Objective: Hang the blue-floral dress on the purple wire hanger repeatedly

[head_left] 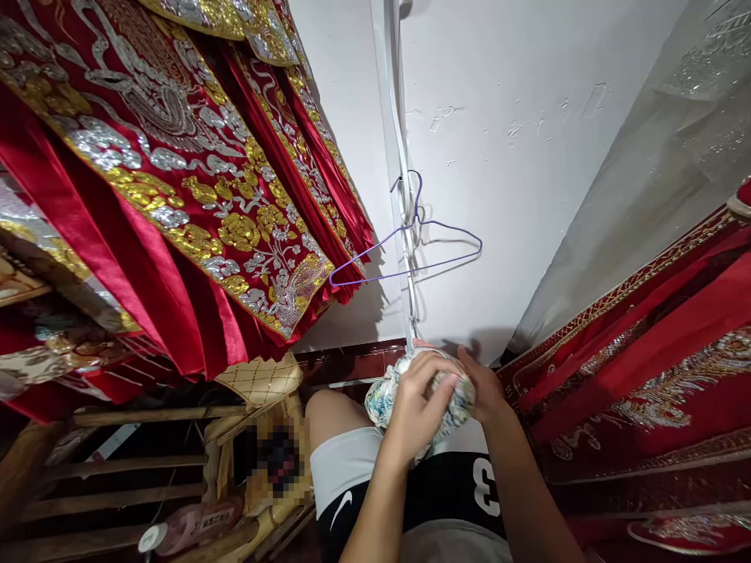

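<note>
A bunched-up cloth (383, 397), whitish with blue, green and yellow print, lies over my lap between my two hands. Across its top is my left hand (423, 391), with the fingers wrapped over the cloth and the thumb pressed along it. My right hand (484, 385) cups the right end of the bundle, partly hidden behind it. What kind of garment the cloth is, I cannot make out. Above and ahead, a purple wire hanger (404, 272) hangs bare from a white strap (392, 102) on the wall.
Red robes with gold and silver embroidery (235, 211) hang at the left. More red embroidered cloth (662, 375) and sheer white fabric (610, 180) hang at the right. A wooden bamboo-like frame (123, 500) stands lower left, with a pink bottle (203, 522) on it.
</note>
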The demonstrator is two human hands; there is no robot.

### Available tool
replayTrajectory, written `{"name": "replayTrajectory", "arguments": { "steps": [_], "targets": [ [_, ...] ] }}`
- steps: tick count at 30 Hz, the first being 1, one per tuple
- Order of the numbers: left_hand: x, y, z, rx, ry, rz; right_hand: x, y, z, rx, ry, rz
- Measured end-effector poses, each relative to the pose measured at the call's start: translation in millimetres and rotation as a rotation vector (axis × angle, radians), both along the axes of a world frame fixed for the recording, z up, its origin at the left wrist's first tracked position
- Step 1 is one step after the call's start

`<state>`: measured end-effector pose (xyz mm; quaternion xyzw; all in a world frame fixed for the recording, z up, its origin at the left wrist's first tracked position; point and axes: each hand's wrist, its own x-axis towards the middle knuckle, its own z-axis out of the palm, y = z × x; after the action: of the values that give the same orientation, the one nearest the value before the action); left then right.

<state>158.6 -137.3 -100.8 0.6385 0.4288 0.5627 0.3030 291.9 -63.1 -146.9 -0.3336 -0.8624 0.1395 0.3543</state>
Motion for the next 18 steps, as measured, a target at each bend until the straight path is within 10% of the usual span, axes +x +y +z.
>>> {"name": "replayTrajectory", "arguments": {
  "steps": [7, 13, 18],
  "targets": [
    [-19, 11, -25.7, 0.045, -0.204, 0.324, 3, -14, 26.0, -0.990, 0.028, 0.537],
    [-48, -10, -70.0, -0.391, -0.037, -0.189, 26, 7, 71.4, -0.898, 0.110, 0.349],
    [-86, -20, -72.9, -0.482, 0.216, 0.048, 16, 70, 90.3, -0.582, 0.419, -0.050]
  ]
}}
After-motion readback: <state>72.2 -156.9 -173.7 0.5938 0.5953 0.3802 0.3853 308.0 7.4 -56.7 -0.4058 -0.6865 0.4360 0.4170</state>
